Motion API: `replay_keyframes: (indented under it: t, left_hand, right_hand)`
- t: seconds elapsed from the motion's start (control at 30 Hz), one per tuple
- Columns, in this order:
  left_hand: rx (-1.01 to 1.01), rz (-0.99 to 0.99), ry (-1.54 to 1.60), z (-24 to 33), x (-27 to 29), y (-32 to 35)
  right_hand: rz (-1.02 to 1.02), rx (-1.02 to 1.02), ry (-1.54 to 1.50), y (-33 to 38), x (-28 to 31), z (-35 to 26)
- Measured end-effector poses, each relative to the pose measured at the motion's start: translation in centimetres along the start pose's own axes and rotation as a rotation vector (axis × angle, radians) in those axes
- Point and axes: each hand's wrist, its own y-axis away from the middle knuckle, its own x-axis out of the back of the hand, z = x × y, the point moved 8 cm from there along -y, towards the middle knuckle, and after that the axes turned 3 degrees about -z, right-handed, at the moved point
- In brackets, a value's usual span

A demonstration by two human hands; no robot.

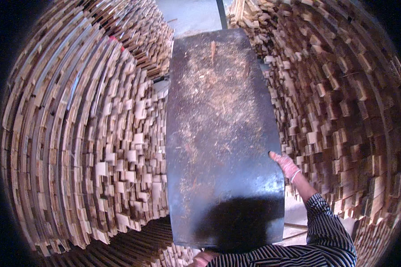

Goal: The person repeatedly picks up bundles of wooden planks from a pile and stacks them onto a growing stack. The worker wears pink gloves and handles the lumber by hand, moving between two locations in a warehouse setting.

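Note:
A long, dark, flat panel (223, 164) stretches away in front of me, its surface strewn with sawdust and small wood chips, heaviest toward the far half. My right hand (286, 164), with a white band at the wrist, is closed on the panel's right edge. Its thumb lies over the top and the other fingers are mostly hidden. At the lower rim of the picture, by the panel's near left corner, my left hand (204, 258) shows only in part, its fingers hidden. Whether it grips the near edge I cannot tell.
A tall stack of wooden boards (107, 169) rises close along the panel's left side. Another board stack (338, 111) stands along the right. Pale floor (191, 18) shows beyond the far end. A wood sliver (213, 49) lies on the panel's far part.

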Motion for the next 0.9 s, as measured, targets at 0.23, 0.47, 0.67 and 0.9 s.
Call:
replay_keyframes:
  t: [0.23, 0.47, 0.67, 0.9]
  left_hand:
    - [-0.057, -0.028, 0.251, 1.8, 11.9, -2.6]
    - [0.157, -0.488, 0.538, 3.2, 9.5, -3.7]
    - [0.056, -0.578, 0.408, 4.9, 7.9, -2.7]
    - [0.018, -0.356, 0.322, 5.2, 7.0, -0.7]
  right_hand:
    - [0.356, 0.062, 0.438, 8.3, 0.5, -1.4]
    - [1.139, -0.096, 0.155, 33.2, -0.5, 15.7]
    - [0.610, -0.176, -0.922, 36.9, -16.1, 22.3]
    - [0.595, -0.312, -0.872, 37.0, -12.6, 23.8]
